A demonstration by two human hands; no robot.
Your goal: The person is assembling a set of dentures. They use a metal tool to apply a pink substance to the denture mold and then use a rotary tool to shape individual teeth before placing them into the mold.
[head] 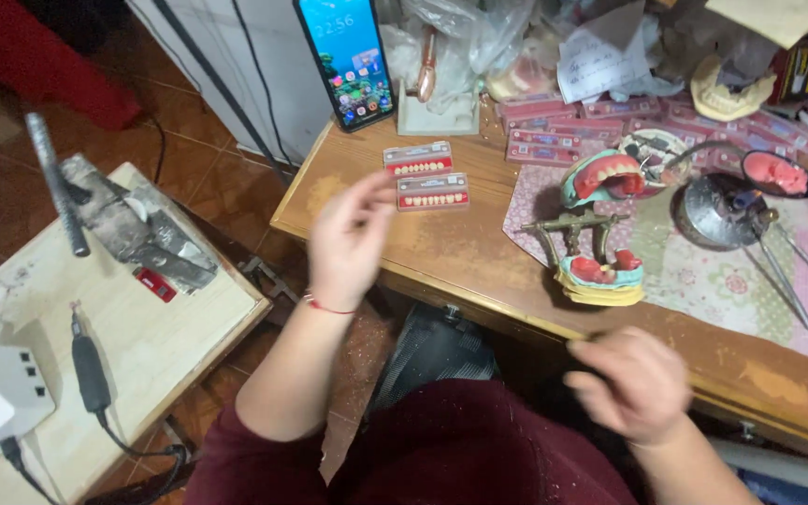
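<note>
My left hand [348,238] is raised and blurred over the left edge of the wooden desk [479,271], fingers apart, holding nothing; a red thread circles its wrist. Just beyond its fingertips lie two red strips of artificial teeth [425,175]. My right hand [633,382] hovers blurred below the desk's front edge, fingers loosely curled, with nothing visible in it. A dental articulator [596,229] with pink wax and yellow plaster models stands on the desk between the two hands, further back.
A phone [348,58] leans upright at the back. Metal hand tools [787,281] and a round metal burner [717,210] lie on the patterned cloth at right. Left of me stands a low side table [39,309] with a metal press [133,229] and a handpiece [89,369].
</note>
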